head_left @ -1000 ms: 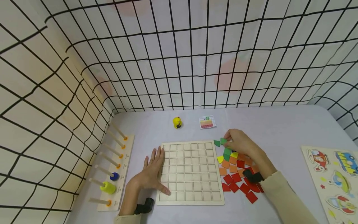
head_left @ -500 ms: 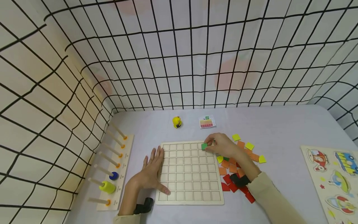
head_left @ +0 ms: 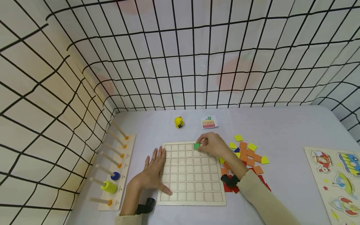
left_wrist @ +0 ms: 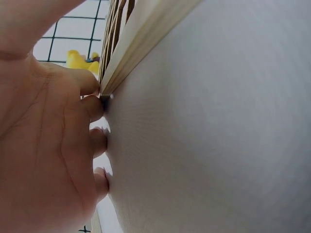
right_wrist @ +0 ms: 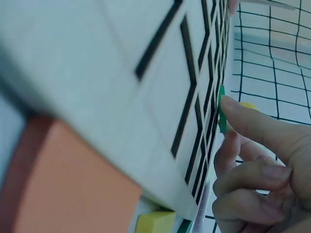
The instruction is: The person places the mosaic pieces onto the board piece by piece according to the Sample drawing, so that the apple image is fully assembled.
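Observation:
A pale wooden grid board (head_left: 185,178) with square cells lies on the table. My right hand (head_left: 212,144) pinches a green square tile (head_left: 196,146) at the board's top row; in the right wrist view the green tile (right_wrist: 222,110) sits between thumb and fingers, against the grid. My left hand (head_left: 150,175) rests along the board's left edge, fingers straight, thumb lying over the lower left cells. In the left wrist view its fingertips touch the table beside the board's side (left_wrist: 141,46). Loose orange tiles (head_left: 250,153), yellow tiles (head_left: 252,147) and red tiles (head_left: 229,187) lie right of the board, partly under my right arm.
A wooden peg stand (head_left: 119,175) with blue and yellow-green rings stands at left. Behind the board are a yellow toy duck (head_left: 178,122) and a small picture card (head_left: 209,122). A picture puzzle board (head_left: 334,184) lies at far right. Black netting (head_left: 194,75) closes the back.
My right hand has picked the green tile from the pile and carried it left onto the board's top row. My left hand has stayed at the left edge.

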The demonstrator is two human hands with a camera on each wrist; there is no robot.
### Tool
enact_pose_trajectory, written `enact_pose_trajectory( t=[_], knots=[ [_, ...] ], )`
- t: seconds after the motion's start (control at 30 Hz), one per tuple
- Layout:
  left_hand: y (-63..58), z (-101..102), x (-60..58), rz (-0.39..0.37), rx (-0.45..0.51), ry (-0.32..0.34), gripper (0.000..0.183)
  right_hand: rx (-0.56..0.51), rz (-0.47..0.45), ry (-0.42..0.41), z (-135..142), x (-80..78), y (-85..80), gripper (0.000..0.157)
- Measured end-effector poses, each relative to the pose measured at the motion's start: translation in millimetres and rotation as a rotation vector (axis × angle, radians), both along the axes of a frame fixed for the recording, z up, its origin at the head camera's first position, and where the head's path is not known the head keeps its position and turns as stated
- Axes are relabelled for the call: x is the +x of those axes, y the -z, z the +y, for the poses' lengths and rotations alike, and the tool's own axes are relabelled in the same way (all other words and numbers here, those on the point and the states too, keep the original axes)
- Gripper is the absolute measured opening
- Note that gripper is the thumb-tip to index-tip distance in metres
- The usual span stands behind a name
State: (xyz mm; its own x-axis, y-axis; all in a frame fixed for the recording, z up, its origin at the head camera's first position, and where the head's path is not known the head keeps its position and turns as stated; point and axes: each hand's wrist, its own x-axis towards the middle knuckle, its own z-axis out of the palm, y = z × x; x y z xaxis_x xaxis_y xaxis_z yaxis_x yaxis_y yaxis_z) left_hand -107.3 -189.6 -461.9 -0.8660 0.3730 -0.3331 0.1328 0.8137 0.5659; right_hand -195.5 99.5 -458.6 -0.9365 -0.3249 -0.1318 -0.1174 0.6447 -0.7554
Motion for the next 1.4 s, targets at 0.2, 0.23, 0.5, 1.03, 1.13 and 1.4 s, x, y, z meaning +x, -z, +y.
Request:
enact_pose_trajectory(
  t=[0.2,0.23,0.5,1.03,1.13,1.4],
  knots=[
    [-0.7,-0.1,1.7,0.0,0.009,-0.004,0.164,-0.006,-0.027,0.042,0.9,1.1,-1.5,0.023],
    [-0.8,-0.1,2.0,0.003,0.016,-0.005,0.164,-0.005,-0.03,0.05,0.6,1.0,-1.8,0.023],
    [-2.2,1.5,1.3,0.005,-0.002,0.001,0.163,0.068,0.01,0.046,-0.1,1.8,-6.6,0.023],
    [-2.0,2.1,-0.3,0.013,-0.027,0.005,0.162,0.126,-0.069,0.201,83.1,25.6,-13.4,0.032],
    [-1.8,1.9,-0.2,0.011,-0.017,0.002,0.162,0.118,-0.087,0.209,84.9,24.8,-12.9,0.034],
    [-2.4,2.3,0.5,0.009,-0.012,-0.003,0.163,0.114,-0.079,0.16,73.2,6.3,-7.0,0.034]
  ],
)
